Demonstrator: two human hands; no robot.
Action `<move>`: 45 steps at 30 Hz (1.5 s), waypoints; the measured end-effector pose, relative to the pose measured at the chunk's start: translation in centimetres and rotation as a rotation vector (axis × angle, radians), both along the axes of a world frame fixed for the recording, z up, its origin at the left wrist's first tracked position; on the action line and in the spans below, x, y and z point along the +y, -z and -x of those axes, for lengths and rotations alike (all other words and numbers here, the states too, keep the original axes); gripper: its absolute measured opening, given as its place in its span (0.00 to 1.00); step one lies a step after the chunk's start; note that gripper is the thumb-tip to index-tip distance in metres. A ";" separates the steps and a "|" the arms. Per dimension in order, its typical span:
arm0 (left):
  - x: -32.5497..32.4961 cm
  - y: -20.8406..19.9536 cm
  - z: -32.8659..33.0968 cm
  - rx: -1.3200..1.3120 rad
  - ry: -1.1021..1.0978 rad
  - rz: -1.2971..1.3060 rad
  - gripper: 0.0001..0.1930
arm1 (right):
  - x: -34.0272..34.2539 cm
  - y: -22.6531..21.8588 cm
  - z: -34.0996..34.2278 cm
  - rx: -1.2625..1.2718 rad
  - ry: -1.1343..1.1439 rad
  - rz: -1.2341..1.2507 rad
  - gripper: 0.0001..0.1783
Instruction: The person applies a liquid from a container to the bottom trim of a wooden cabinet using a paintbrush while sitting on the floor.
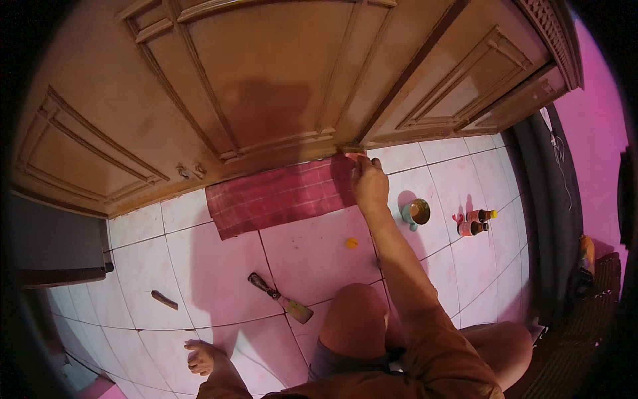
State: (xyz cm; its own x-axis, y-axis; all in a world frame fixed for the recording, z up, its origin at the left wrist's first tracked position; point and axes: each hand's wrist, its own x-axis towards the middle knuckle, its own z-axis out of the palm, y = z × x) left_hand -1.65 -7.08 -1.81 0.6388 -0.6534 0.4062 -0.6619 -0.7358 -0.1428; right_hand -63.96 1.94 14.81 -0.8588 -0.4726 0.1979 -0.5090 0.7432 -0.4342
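Note:
My right hand (371, 183) reaches to the bottom edge of the brown wooden cabinet (266, 73), where the panel meets the floor. Its fingers are closed around a small pinkish, flat-looking piece (355, 155), mostly hidden by them, so its kind does not show. Below that spot a red checked cloth (279, 196) lies flat along the cabinet's base. My left hand (201, 360) rests low on the tiles with its fingers curled in and nothing visible in them. Between the hands lies a scraper (282, 300) with a dark handle and a wide, stained blade.
Right of my arm stands a light blue mug (418, 211) with brown contents. Two small brown bottles (473, 229) lie farther right, near a red cap (458, 218). A short brown stick (164, 300) and a yellow-orange scrap (351, 243) lie on the white tiles (226, 266).

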 end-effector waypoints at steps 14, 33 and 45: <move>0.2 0.0 1.4 0.082 0.067 -0.016 0.37 | -0.3 6.5 1.4 0.359 -0.100 -0.069 0.17; 0.1 -0.4 1.0 0.154 0.078 -0.009 0.36 | 1.3 0.7 -0.4 0.139 0.235 0.078 0.13; 0.2 -1.3 1.6 0.181 0.107 -0.022 0.35 | 2.0 1.4 -1.3 0.124 0.200 0.125 0.13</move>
State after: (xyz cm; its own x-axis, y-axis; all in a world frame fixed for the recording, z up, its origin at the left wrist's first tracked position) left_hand -3.23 -6.90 -0.50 0.6264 -0.7290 0.2759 -0.7524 -0.6580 -0.0302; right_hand -62.64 3.94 13.40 -0.8980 -0.2616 0.3538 -0.4129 0.7789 -0.4720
